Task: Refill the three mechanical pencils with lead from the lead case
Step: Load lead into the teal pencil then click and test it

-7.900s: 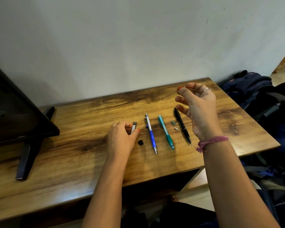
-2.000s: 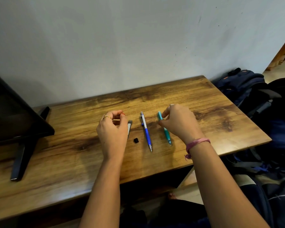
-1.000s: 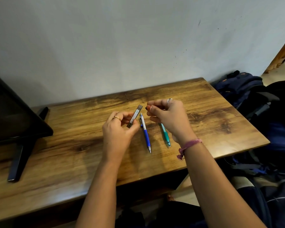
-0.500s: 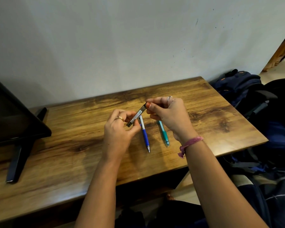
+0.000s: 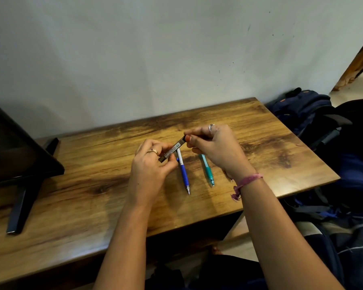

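Head view, lead case: the slim dark lead case (image 5: 172, 150) is held up over the bench (image 5: 76, 197), between the two hands. Its long axis slants from low on the left to high on the right.
Head view, left hand: the left hand (image 5: 150, 164) grips the lower end of the case, fingers (image 5: 166, 146) curled round it.
Head view, right hand: the right hand (image 5: 216, 147) pinches the raised upper end between thumb and forefinger. Whether it has a cap or a lead in that pinch is too small to tell.
Head view, pencils: the blue pencil (image 5: 183, 172) lies on the bench right under the case, tip toward the person. The teal pencil (image 5: 207, 170) lies just beside it to the right, roughly parallel, partly under the right hand. The third pencil is mostly hidden behind the right wrist.
Relation that matters: the case's top end points straight into the right-hand fingers, so I'd say that hand works the opening while the left steadies the body.
Stage: looks like mid-task, at the case.
Surroundings: a dark monitor stand (image 5: 19, 206) at left, bags (image 5: 302, 109) on the floor at right.
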Demonstrator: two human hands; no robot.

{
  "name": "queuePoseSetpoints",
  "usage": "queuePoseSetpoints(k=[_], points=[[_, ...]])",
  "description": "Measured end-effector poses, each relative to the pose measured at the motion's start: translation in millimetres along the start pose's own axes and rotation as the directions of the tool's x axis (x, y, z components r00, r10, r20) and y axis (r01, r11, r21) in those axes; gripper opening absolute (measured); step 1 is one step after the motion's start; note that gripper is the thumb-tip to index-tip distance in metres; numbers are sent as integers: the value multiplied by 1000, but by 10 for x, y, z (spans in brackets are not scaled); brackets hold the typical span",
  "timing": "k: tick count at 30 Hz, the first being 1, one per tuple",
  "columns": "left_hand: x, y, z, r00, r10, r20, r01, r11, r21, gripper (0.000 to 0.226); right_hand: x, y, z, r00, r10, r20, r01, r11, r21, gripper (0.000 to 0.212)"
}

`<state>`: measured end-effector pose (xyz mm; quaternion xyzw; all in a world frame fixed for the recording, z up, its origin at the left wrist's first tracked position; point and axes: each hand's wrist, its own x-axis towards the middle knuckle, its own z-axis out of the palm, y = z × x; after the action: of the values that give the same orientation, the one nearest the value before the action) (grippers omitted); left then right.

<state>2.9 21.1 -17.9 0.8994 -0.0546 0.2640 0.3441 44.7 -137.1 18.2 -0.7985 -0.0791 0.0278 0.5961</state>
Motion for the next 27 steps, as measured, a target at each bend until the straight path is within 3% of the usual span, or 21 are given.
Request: queuePoseSetpoints(k=[6, 11, 14, 17, 23, 27], points=[[1, -14, 10, 999, -7, -45, 6, 1000, -13, 20, -9, 0, -44, 990, 44, 138, -43, 999, -7, 31], [8, 7, 66, 984, -169, -54, 167, 985, -28, 23, -7, -16, -121, 986, 104, 129, -100, 994, -39, 35], [26, -52, 65, 932, -360, -37, 361, 932, 18, 20, -15, -12, -271, 988, 149, 30, -137, 961, -240, 15], [20, -121, 65, 849, -525, 66, 514, 848, 129, 18, -28, 32, -342, 974, 225, 22, -184, 846, -501, 7], [23, -123, 96, 759, -630, 168, 592, 774, 226, 20, -24, 75, -166, 943, 331, -48, -277, 693, -666, 26], [29, -88, 67, 752, -633, 184, 590, 771, 239, 24, -37, 95, -65, 942, 327, -70, -274, 637, -720, 34]])
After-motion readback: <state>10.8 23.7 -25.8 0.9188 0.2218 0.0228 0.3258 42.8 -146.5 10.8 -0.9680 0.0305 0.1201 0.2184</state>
